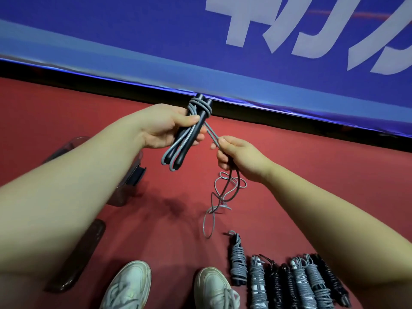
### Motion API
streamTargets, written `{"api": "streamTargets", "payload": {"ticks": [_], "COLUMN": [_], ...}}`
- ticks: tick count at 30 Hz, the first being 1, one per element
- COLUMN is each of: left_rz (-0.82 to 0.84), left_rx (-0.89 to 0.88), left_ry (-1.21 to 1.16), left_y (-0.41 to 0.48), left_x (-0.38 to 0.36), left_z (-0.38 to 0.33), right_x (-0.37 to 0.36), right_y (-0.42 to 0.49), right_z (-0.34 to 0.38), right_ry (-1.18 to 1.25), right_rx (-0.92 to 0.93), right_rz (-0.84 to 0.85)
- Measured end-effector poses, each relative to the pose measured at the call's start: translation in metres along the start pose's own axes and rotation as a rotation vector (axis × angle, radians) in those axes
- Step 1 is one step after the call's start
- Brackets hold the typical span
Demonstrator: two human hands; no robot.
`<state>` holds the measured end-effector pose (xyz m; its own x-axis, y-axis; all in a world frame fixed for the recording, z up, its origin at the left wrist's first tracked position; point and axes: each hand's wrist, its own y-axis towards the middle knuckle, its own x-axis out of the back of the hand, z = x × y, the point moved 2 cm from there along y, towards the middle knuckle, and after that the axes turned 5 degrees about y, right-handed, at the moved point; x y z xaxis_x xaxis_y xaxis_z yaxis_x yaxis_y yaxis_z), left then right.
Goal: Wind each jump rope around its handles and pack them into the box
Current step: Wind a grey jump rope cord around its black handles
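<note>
While the left hand [165, 128] clamped both handles [189, 134] and the right hand [236, 155] pinched the rope [223, 192], only a few turns were wound; finished bundles [289, 284] lay unpacked beside the clear box [131, 175].

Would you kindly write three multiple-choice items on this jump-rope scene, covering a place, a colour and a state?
1. Where do the wound ropes lie?
A. on the floor by the right shoe
B. in the box
C. on the banner

2. What colour is the floor?
A. green
B. red
C. white

3. How is the rope on the handles?
A. fully wound
B. partly wound, its tail trailing
C. not begun

Answers: 1 A, they lie in a row beside the shoe. 2 B, red carpet. 3 B, a few turns sit at the top while the right hand holds loose cord.
</note>
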<state>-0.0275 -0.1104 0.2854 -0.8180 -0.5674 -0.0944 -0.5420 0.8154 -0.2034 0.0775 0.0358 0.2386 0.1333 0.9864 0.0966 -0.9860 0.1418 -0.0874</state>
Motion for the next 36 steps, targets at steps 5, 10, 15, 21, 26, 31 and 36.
{"api": "streamTargets", "payload": {"ticks": [5,10,15,21,26,31,36], "left_rz": [-0.197,-0.422,-0.46,-0.429,-0.182,0.083,0.257], "left_rx": [-0.023,-0.095,-0.086,-0.199,-0.339,-0.339,-0.293], "left_ry": [0.321,0.887,1.365,1.658,1.818,1.911,1.845], "left_y": [0.012,0.025,0.022,0.028,0.027,0.022,0.022], "left_x": [-0.003,0.01,0.001,-0.023,-0.051,-0.064,-0.069], "left_z": [0.003,0.01,0.016,0.025,0.032,0.039,0.049], "right_x": [0.0,-0.011,-0.015,-0.01,0.004,0.009,0.003], "right_y": [-0.001,0.0,-0.009,-0.017,-0.023,-0.031,-0.037], "right_z": [-0.002,0.013,0.027,0.054,0.073,0.08,0.082], "right_ry": [-0.538,-1.076,-0.554,-0.307,-0.792,-1.391,-1.648], "right_rx": [0.068,0.006,-0.221,-0.382,-0.353,-0.114,-0.031], "right_rz": [-0.175,-0.276,-0.129,-0.034,-0.098,0.113,0.32]}}
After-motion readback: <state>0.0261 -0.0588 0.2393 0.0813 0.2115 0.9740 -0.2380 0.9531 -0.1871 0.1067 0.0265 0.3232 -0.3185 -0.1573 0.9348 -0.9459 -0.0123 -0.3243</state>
